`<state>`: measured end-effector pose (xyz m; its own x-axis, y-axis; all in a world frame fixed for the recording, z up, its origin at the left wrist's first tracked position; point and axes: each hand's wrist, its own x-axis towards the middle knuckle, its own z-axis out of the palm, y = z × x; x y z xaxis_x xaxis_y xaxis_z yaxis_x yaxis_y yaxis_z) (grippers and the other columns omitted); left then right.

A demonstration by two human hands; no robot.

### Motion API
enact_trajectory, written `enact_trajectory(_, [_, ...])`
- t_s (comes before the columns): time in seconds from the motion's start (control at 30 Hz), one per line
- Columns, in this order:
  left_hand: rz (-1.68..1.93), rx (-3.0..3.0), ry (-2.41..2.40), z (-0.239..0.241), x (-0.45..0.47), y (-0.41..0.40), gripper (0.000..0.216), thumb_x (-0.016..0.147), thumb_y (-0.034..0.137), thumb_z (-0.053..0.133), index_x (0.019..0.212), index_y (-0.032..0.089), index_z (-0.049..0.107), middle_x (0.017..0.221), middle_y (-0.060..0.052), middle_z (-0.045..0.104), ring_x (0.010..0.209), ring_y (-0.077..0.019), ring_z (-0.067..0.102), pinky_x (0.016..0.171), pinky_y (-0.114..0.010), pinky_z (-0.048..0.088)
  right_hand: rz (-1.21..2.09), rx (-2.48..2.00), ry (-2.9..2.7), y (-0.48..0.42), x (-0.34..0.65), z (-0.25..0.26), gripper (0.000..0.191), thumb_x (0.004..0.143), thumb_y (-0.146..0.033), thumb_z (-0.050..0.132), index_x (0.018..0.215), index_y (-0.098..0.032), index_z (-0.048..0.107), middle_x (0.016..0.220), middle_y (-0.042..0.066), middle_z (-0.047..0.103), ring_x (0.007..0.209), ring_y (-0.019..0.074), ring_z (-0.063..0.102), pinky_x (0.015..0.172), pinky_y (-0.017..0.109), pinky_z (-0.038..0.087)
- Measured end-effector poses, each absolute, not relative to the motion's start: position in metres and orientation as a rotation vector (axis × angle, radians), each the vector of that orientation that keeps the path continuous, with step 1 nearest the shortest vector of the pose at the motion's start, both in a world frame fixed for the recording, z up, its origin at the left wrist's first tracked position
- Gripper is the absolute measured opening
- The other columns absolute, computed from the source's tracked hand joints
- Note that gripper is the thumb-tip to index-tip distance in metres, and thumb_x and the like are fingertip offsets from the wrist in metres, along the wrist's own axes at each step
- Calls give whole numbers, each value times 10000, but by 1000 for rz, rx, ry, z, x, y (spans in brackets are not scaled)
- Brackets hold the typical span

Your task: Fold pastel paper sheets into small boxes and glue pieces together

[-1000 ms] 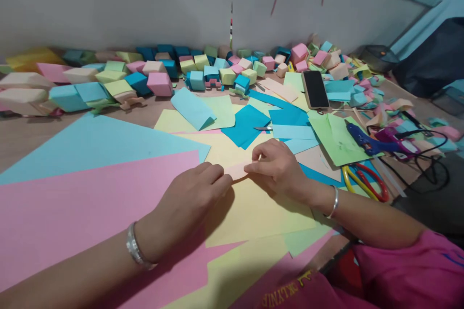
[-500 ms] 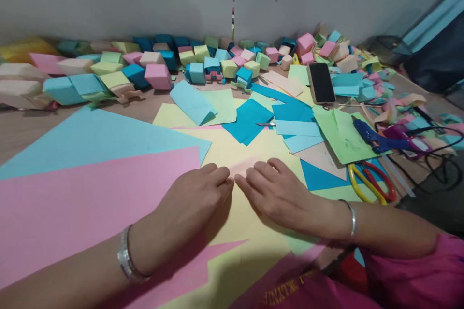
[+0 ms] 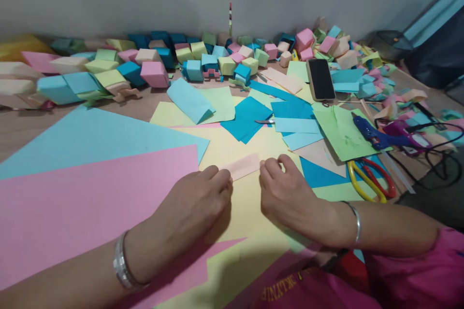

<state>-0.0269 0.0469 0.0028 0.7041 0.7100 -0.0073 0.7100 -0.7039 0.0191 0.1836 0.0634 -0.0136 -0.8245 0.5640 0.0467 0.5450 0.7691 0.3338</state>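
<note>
Between my two hands lies a narrow pale pink paper strip (image 3: 244,166), slanting up to the right over yellow paper (image 3: 250,207). My left hand (image 3: 199,200) is closed, its curled fingertips on the strip's left end. At the other end, my right hand (image 3: 286,190) pinches the strip's right edge with fingers bent. The fingertips of both hands are partly hidden behind the knuckles. A large pink sheet (image 3: 90,207) extends beside my left hand, overlapping a light blue sheet (image 3: 97,140).
Folded paper boxes (image 3: 154,74) line the wall. To the right are a phone (image 3: 321,79), a blue glue gun (image 3: 373,135) with a black cord, and scissors (image 3: 362,183) with yellow and red handles. Dark blue paper pieces (image 3: 246,119) lie beyond my hands.
My right hand has moved right, away from my left hand, and more of the pink strip now shows between them. My left hand stays nearly in place.
</note>
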Motion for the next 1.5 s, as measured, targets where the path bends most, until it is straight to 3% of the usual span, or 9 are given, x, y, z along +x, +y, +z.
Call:
enact_trajectory(0.17, [27,2925,1195,0,-27,43,277,852,21,385,708,145,587,696,-57,553,604,-172,428,513,-333,296,618,1094,2909,70,187,-6,185,750,-24,502,697,-131,644,694,106,521,723,225,370,647,385,225])
enact_trajectory(0.33, [185,2958,1237,-8,-21,32,212,833,31,418,746,158,564,687,-43,510,608,-178,395,526,-335,296,409,995,3125,73,181,-4,302,903,-75,428,1162,-76,583,808,85,554,754,213,395,630,359,240])
enact_trajectory(0.5, [132,2777,1317,-2,-17,27,221,838,23,390,783,147,564,733,-58,525,612,-174,395,539,-329,343,135,807,3206,67,175,-20,267,906,-46,367,1070,-55,578,785,81,536,685,187,360,601,349,215])
enact_trajectory(0.6, [118,2643,1404,-4,-18,24,278,832,-10,339,837,144,571,800,-70,547,679,-181,447,607,-335,405,110,786,3207,68,176,-22,310,914,-58,362,1168,-26,537,817,92,552,702,191,379,608,352,216])
enact_trajectory(0.73, [34,2775,1412,-14,-18,20,309,791,-21,349,888,142,594,843,-81,570,766,-208,494,703,-378,444,-42,801,3181,73,173,-20,462,988,-293,376,1369,-33,394,902,104,588,780,215,434,623,354,236])
enact_trajectory(0.87, [3,2834,1394,-13,-18,20,289,783,5,375,899,131,607,869,-98,594,787,-217,526,729,-396,474,-40,868,3080,74,169,-20,672,973,-565,309,1393,-48,399,907,116,617,786,225,478,628,355,231])
enact_trajectory(1.2, [283,2676,1358,-1,-23,24,316,843,18,328,942,141,602,881,-89,649,781,-182,591,713,-343,523,81,1270,2616,76,173,5,590,997,-434,373,1394,0,425,849,153,678,739,237,582,621,358,234])
enact_trajectory(1.37, [366,2897,1304,2,-21,27,273,895,90,387,1061,126,601,1198,-159,625,814,-209,591,688,-387,509,240,1173,2804,77,175,-6,536,1015,-375,338,1314,40,500,844,161,671,703,216,563,624,361,227])
enact_trajectory(1.5, [185,3017,1254,6,-16,36,268,899,178,476,1114,98,613,1138,-153,668,710,-214,574,608,-386,489,282,897,3083,77,179,-20,504,1024,-345,315,1317,24,494,784,121,653,687,195,535,626,355,218])
